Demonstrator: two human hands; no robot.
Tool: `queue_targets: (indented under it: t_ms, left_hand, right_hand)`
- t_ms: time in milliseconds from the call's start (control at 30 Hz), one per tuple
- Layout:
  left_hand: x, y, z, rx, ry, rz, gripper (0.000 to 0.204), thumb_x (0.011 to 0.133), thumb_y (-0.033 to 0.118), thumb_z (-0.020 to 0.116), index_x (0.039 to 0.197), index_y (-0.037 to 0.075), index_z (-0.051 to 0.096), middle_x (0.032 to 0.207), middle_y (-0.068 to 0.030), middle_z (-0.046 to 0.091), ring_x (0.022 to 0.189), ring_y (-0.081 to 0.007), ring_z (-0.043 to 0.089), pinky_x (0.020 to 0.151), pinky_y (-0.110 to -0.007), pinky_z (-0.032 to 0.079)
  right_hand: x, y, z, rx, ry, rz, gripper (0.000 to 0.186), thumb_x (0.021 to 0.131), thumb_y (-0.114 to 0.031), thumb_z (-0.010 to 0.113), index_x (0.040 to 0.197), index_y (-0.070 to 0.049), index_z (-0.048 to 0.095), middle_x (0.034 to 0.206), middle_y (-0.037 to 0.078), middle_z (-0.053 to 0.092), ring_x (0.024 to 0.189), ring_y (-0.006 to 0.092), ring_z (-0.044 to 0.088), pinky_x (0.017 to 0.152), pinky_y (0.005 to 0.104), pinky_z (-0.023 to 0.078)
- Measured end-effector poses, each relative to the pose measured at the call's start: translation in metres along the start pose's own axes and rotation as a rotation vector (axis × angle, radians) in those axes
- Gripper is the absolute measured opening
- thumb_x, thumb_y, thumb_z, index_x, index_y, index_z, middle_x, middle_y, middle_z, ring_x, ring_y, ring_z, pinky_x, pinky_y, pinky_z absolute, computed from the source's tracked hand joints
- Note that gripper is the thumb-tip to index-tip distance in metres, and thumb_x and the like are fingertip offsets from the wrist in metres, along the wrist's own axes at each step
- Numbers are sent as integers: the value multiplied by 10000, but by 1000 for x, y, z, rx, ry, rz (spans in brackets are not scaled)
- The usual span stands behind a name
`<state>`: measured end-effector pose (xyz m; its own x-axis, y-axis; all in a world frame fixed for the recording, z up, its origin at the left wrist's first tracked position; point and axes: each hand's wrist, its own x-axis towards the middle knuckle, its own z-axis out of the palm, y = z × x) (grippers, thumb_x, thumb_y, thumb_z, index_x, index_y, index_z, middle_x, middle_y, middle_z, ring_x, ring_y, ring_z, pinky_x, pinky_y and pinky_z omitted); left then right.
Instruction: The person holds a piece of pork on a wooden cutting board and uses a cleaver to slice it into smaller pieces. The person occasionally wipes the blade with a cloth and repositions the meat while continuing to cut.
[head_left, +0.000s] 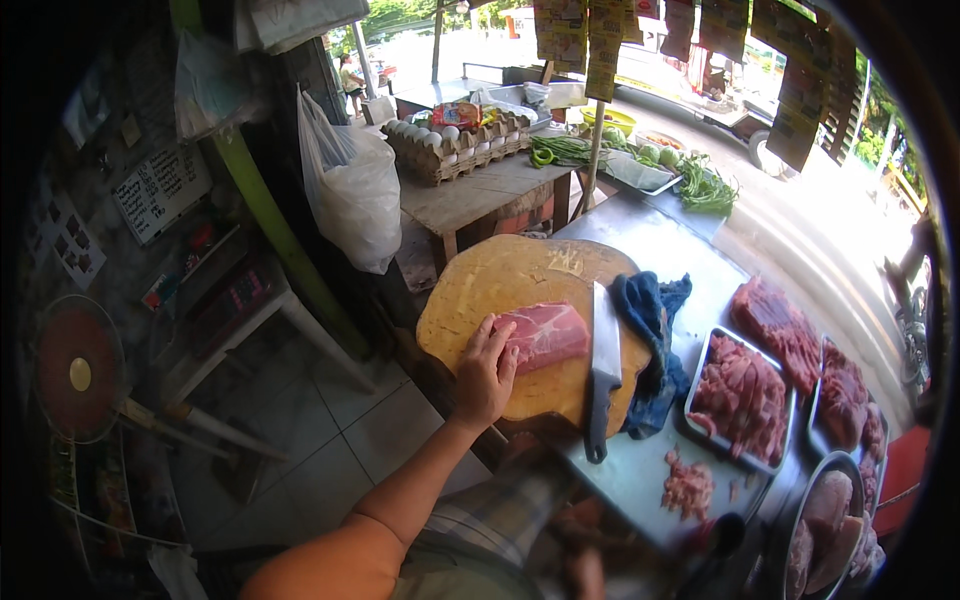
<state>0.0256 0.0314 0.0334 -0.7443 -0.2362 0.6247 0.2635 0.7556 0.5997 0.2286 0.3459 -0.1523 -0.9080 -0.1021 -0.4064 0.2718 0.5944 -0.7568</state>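
Note:
My left hand (pixel 485 370) grips the near left end of a block of pink meat (pixel 545 335), its fingers over the top. The meat lies on a round wooden chopping board (pixel 470 280). Just right of it a large knife (pixel 607 340) with a dark handle lies on the board, blade pointing away from me. A crumpled blue cloth (pixel 650 320) is beside the knife. My right hand (pixel 583 565) seems to hang low beside the metal table, blurred and shadowed; its fingers cannot be made out.
Trays of cut meat (pixel 740 400), meat slabs (pixel 775 330), scraps (pixel 688 483) and a steel bowl (pixel 822 530) cover the metal table (pixel 595 470). Behind are egg cartons (pixel 450 160), vegetables (pixel 700 180) and a hanging bag (pixel 355 210). A fan (pixel 75 380) stands left. A person (pixel 350 80) is outside.

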Motion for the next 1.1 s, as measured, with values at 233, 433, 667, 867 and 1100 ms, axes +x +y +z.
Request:
queue_targets:
  t_ms: [233, 433, 667, 867, 1100]
  left_hand:
    - [0, 0, 1, -1, 11, 4, 312, 967, 111, 581, 1261, 15, 619, 1355, -304, 535, 1206, -445, 565, 1022, -443, 462]
    - [0, 0, 1, -9, 0, -10, 329, 967, 137, 584, 1272, 20, 621, 1371, -292, 525, 1224, -449, 547, 1032, -456, 455]
    - [0, -1, 1, -15, -10, -16, 335, 974, 159, 581, 1277, 23, 622, 1381, -288, 519, 1231, -450, 541, 1036, -463, 452]
    - [0, -1, 1, -10, -16, -28, 341, 986, 196, 581, 1274, 18, 621, 1381, -288, 519, 1232, -448, 541, 1034, -462, 453]
    - [0, 1, 0, 9, -17, -12, 329, 982, 166, 577, 1272, 14, 618, 1374, -300, 521, 1229, -452, 545, 1034, -458, 453]
  right_hand:
    - [-1, -10, -7, -57, -41, -24, 473, 785, -207, 721, 1200, 17, 675, 1150, 254, 685, 1055, 396, 673, 924, 434, 517]
    - [-4, -12, -8, -42, -29, -8, 464, 793, -198, 717, 1196, 27, 673, 1163, 248, 685, 1061, 391, 674, 927, 430, 517]
    - [-5, -15, -9, -26, -18, -16, 464, 792, -197, 716, 1195, 29, 673, 1160, 248, 686, 1052, 390, 677, 922, 429, 518]
    - [-7, -23, -12, -10, 6, -37, 471, 789, -203, 712, 1194, 34, 671, 1155, 247, 687, 1037, 389, 681, 916, 432, 520]
    - [-5, -16, -8, -58, -27, 24, 466, 791, -208, 722, 1184, 38, 674, 1149, 246, 689, 1035, 385, 682, 912, 431, 521]
